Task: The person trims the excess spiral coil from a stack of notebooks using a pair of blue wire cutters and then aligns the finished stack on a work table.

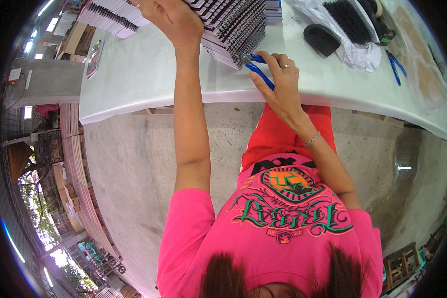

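Observation:
My right hand holds a pair of blue-handled nippers, their handles spread between thumb and fingers. The metal jaws are at the near corner of a tall stack of spiral-bound notebooks with black coils. My left hand is up at the top edge, between that stack and a second pile of spiral-bound notebooks on the left. Its fingertips are mostly cut off by the picture's edge, so what they hold, if anything, cannot be seen.
On the white-covered table, a black rounded object lies right of the stack. Beyond it are many black coils on clear plastic. Another blue-handled hand tool lies farther right. A printed booklet rests at the left edge.

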Motion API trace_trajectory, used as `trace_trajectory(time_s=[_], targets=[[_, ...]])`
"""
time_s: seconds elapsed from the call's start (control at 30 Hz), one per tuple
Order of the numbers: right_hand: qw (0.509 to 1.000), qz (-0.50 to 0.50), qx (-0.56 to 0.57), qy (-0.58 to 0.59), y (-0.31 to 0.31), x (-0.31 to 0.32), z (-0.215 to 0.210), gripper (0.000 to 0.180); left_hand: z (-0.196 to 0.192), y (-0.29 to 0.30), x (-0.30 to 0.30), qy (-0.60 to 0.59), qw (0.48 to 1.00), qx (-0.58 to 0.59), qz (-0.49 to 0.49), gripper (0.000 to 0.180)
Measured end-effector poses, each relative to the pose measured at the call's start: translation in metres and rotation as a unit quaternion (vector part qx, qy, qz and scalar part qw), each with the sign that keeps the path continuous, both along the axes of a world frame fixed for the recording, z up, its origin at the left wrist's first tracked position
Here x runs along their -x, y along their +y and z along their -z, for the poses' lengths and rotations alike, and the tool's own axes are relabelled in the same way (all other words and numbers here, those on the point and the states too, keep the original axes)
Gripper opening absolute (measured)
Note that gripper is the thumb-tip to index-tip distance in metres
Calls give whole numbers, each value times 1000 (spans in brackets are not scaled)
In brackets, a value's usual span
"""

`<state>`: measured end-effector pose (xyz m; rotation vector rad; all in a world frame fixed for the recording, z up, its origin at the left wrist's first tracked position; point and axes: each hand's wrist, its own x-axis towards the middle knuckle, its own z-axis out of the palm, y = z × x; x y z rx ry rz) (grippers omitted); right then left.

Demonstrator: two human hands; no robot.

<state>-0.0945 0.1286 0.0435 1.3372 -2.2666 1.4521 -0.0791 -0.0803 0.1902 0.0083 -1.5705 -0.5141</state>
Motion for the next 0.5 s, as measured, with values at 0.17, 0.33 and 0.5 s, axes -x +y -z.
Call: trace_trajectory(time_s=[0.17, 0.33, 0.5], targets=[[999, 19, -1, 47, -7, -2, 3, 48, 0, 1, -1, -4, 1000, 2, -8, 57], [913, -192, 2, -359, -9, 12, -4, 44, 0, 1, -2, -12, 1000, 17, -24, 57], [963, -131, -49, -232, -1, 17, -13, 45, -2, 1, -2, -1, 1000, -2, -6, 59]])
